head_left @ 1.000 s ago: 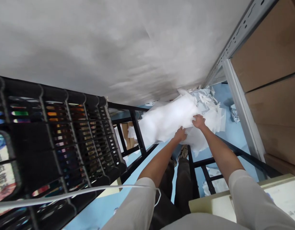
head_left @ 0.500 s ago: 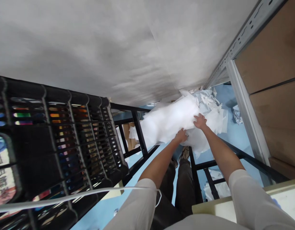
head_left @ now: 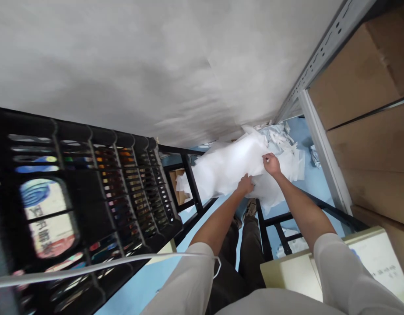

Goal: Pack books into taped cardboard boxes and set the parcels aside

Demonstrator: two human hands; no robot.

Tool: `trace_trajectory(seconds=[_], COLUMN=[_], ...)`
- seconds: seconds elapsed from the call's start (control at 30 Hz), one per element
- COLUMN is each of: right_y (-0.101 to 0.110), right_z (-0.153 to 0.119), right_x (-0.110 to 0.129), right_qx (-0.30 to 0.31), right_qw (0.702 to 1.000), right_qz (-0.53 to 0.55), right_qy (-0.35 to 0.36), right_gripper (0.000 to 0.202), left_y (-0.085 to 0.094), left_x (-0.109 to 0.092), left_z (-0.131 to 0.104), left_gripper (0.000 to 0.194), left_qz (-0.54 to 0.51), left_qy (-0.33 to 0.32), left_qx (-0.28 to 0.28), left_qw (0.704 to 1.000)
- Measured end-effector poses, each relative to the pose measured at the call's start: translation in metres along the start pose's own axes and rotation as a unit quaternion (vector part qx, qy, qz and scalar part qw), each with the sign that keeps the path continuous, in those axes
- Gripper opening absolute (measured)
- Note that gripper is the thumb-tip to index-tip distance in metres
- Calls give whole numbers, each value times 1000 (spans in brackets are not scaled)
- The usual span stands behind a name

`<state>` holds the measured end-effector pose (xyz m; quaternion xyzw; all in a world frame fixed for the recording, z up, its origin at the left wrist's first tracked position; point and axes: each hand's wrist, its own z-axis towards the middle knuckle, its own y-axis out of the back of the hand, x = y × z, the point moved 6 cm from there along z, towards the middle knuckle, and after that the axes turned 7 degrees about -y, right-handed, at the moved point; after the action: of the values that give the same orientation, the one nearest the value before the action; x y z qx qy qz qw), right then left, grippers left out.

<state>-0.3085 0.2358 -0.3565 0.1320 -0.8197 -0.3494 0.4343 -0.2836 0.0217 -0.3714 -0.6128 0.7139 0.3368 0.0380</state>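
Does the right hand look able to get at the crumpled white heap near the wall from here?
Probably yes: the crumpled white heap shows just beyond the right hand, beside the smooth white sheeting, with nothing rigid seen between, though depth is hard to judge.

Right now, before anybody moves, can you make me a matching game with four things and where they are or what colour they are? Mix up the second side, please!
Things:
1. Crate
2. Floor
3. Boxes
4. Big sheet

Places and colours:
A. Brown, at the right side of the picture
B. White, by the left hand and right hand
C. Black with slots, at the left side of the picture
D. Light blue

Right pairs: 1-C, 2-D, 3-A, 4-B
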Motion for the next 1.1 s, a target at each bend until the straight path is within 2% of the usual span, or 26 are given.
trace_trajectory(seconds=[0.2,0.37,0.5,0.63,0.73,0.87,1.0,1.1], right_y=[73,139,196,244,267,280,279,268], right_z=[-24,-63,-117,-198,-267,-361,-455,-521], right_x=[46,83,106,118,116,101,77,55], right_qx=[-93,-152,-233,-331,-375,-384,-406,-434], right_qw=[993,981,964,933,916,903,875,846], right_qz=[73,109,126,138,134,114,116,141], right_qy=[25,38,33,8,-46,-155,-237,-278], right_gripper=[40,46,47,48,51,59,63,62], left_y=[42,81,107,120,121,109,78,46], left_x=[-51,-99,-136,-171,-197,-225,-245,-258], left_z=[-36,-80,-127,-185,-231,-292,-342,-370], left_gripper=[67,71,83,94,94,93,94,95], left_qz=[7,29,61,101,143,208,277,326], left_qy=[-29,-68,-113,-178,-243,-336,-409,-446], left_qx=[-50,-86,-123,-140,-127,-111,-63,-24], left_qw=[998,993,984,969,951,912,867,833])
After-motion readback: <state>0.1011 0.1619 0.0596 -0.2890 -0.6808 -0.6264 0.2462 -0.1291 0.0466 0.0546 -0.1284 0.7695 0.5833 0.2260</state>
